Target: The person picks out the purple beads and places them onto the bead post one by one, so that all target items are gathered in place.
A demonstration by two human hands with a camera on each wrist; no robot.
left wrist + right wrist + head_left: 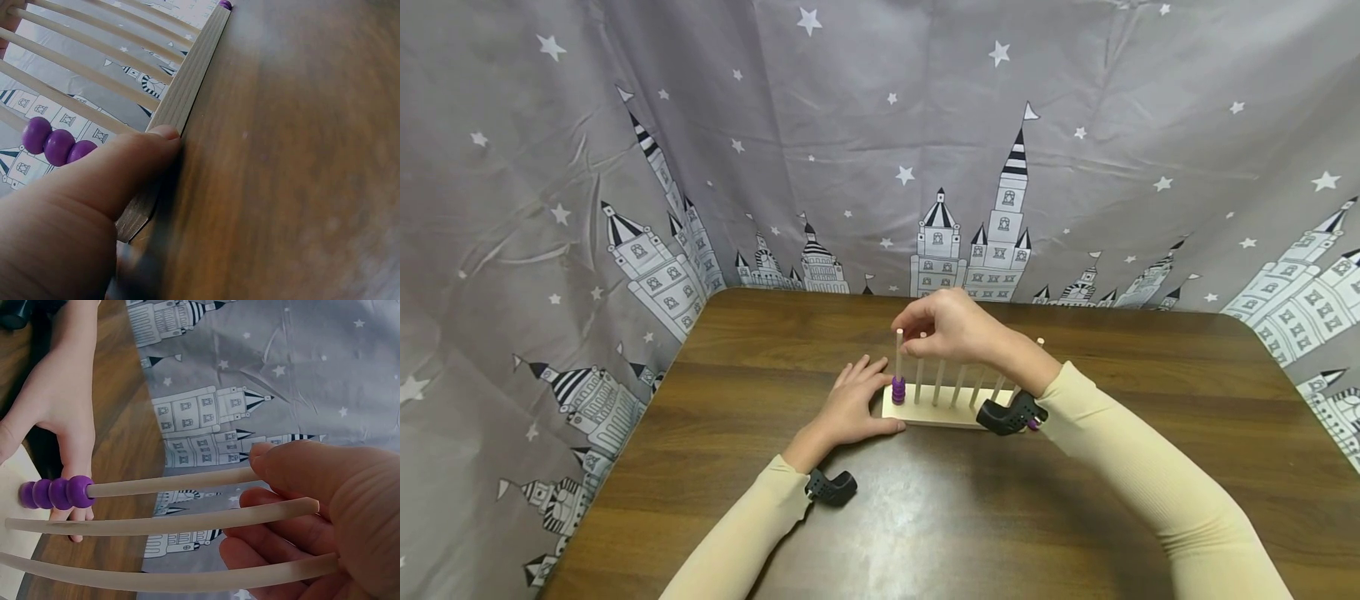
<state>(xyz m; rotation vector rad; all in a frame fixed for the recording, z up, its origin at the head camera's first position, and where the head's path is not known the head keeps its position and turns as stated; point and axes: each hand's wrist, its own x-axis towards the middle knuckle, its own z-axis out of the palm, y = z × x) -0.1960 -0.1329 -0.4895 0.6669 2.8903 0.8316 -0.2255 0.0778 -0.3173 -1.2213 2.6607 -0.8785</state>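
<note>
A pale wooden board (pixel 951 414) bears several upright pegs (pixel 937 383). Several purple beads (pixel 898 391) are stacked at the foot of the leftmost peg; the right wrist view shows these round beads (pixel 56 493) too. My right hand (pixel 951 329) is at the top of that peg, thumb (pixel 294 464) by its tip and fingers loosely bent behind, with no bead visible between them. My left hand (pixel 850 406) rests at the board's left end, fingers spread on the table and thumb (pixel 140 147) against the front edge.
Another purple bead (pixel 1033 424) shows beside the board's right end, partly hidden by the right wrist's black camera (pixel 1003 414). The brown wooden table (pixel 887 517) reaches back to a grey curtain (pixel 850 125) printed with castles and stars.
</note>
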